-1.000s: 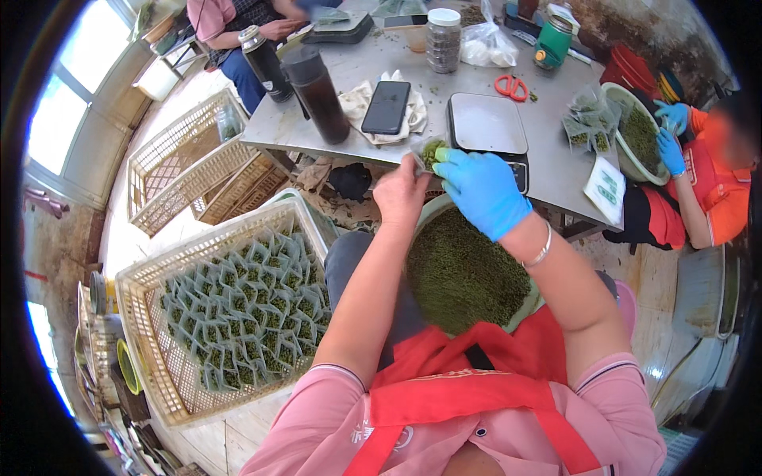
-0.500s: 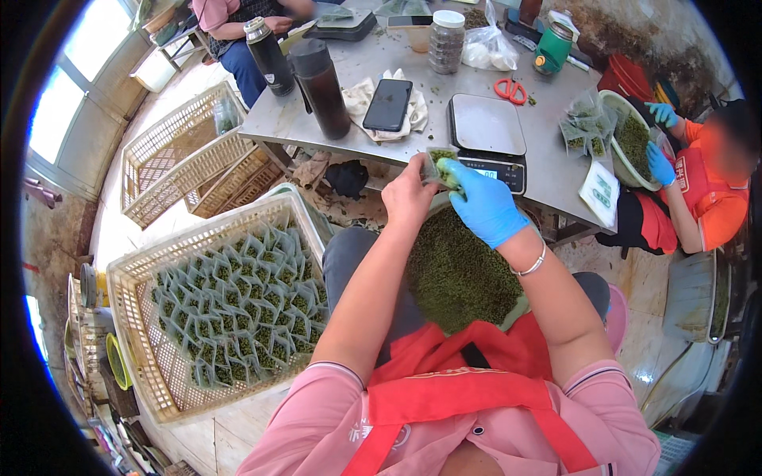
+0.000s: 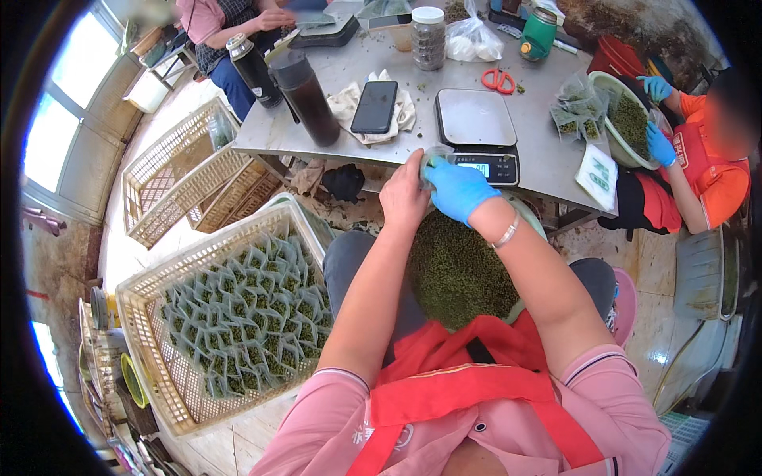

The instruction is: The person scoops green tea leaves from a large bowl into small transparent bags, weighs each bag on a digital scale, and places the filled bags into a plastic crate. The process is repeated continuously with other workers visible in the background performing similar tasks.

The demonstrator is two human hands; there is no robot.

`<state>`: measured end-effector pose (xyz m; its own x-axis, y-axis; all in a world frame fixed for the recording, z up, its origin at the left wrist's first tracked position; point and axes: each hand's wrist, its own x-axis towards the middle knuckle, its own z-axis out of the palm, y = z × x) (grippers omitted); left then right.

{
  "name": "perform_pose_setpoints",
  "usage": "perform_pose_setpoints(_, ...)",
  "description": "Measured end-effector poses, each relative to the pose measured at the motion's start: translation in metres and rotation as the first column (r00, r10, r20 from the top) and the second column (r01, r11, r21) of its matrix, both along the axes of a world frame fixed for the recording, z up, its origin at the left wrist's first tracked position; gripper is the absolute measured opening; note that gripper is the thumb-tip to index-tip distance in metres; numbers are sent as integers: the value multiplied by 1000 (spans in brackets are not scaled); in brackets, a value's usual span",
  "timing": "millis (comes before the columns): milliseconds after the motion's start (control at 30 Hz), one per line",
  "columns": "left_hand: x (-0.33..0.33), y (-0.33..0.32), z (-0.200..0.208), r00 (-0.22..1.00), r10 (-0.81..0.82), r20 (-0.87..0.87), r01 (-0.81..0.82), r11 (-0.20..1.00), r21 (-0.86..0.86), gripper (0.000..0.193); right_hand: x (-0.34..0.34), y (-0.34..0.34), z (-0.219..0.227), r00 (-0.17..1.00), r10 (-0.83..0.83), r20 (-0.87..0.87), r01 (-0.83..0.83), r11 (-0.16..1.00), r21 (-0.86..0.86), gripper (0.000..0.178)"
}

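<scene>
My bare left hand is closed on a small clear plastic bag, holding it up between the table edge and my lap. My right hand, in a blue glove, has its fingers curled against the bag's mouth; what lies under them is hidden. Below both hands a wide tub sits between my knees, filled with small green peppercorn-like berries. Just beyond my right hand is a digital scale with a bare metal plate and a lit display.
On my left a plastic crate holds many filled bags. The metal table carries a phone, dark bottle, red scissors and jar. A gloved co-worker works at right beside a basin; another person sits far left.
My right hand has moved left and closer in to the bag, covering the green berries that showed at its mouth. The whole view has shifted slightly.
</scene>
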<state>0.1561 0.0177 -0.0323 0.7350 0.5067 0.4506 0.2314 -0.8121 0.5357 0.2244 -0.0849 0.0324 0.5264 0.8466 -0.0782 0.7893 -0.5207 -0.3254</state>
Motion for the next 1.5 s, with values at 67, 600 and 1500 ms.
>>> perform_pose_setpoints(67,-3,-2,1,999,-8,-45,5,998,-70,61,-3,-15,-11,987,78,137,-104,975,194,42)
perform_pose_setpoints(600,-3,4,-4,997,-72,-2,72,995,74,60,-4,-7,-12,997,-40,69,23,973,229,23)
perform_pose_setpoints(1500,-37,40,-1,945,148,292,136,634,-761,40,84,-62,4,809,-162,-564,564,484,669,32)
